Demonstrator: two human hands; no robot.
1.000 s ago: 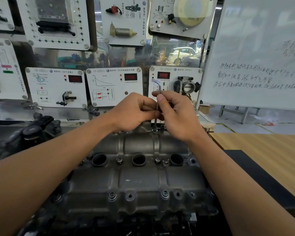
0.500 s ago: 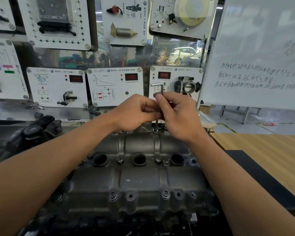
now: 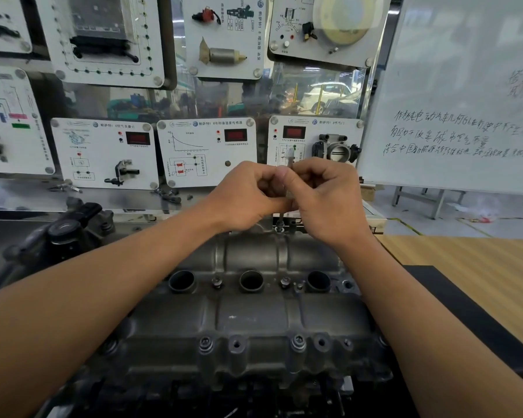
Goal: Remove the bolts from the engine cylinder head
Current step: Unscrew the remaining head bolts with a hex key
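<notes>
Since half a second earlier the hex key (image 3: pixel 290 159) has been turned: its short arm, then pointed toward 9 o'clock, is now seen blurred and nearly end-on above the fingers. Nearest, at 6 o'clock, the engine cylinder head (image 3: pixel 254 321) is laid on a black mat (image 3: pixel 465 312) over the wooden counter (image 3: pixel 465 260), and the near bolts (image 3: pixel 205 342) are seated along its front edge. Beyond them three round wells (image 3: pixel 181 280) are lined up, with the middle bolts (image 3: pixel 284 280) set between them. At the far edge of the head, toward 12 o'clock, the far bolt (image 3: pixel 280 228) is met by the lower tip of the key, which is held upright. The shaft is pinched from 9 o'clock by the grip of the left hand (image 3: pixel 248 197) and from 3 o'clock by the grip of the right hand (image 3: pixel 326 200); the fingers are curled round it and the two hands are touching. Farther back, white training panels (image 3: pixel 209 152) are mounted on a glazed wall, a throttle body (image 3: pixel 337 149) is fixed at 1 o'clock of the hands, and a whiteboard (image 3: pixel 465 86) with handwriting is stood at 2 o'clock.
</notes>
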